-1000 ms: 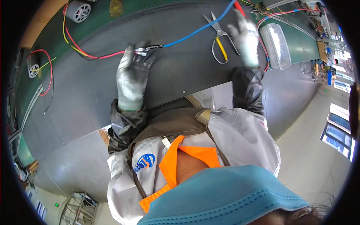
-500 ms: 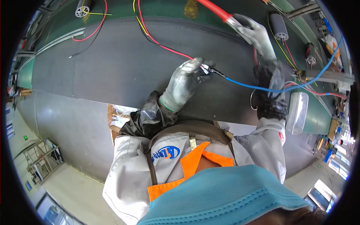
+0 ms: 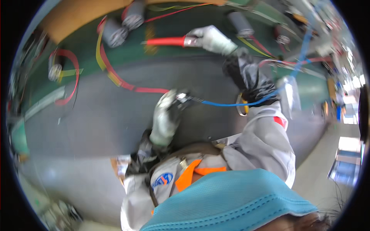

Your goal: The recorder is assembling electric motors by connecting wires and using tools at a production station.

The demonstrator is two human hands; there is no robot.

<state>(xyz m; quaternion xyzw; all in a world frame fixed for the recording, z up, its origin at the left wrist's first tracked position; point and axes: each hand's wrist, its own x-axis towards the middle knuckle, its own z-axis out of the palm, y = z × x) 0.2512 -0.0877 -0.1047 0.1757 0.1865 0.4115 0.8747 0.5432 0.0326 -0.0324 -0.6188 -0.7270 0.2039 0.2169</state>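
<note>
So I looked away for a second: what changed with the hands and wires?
The right hand left the yellow-handled cutters and reached up the bench, now gripping a red-handled tool. The left hand stayed pinching the joint of the red wire and blue wire.

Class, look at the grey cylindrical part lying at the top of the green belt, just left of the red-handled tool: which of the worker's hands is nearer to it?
Right. The right hand grips the red-handled tool beside the cylinder; the left hand is lower, pinching the wire joint.
</note>
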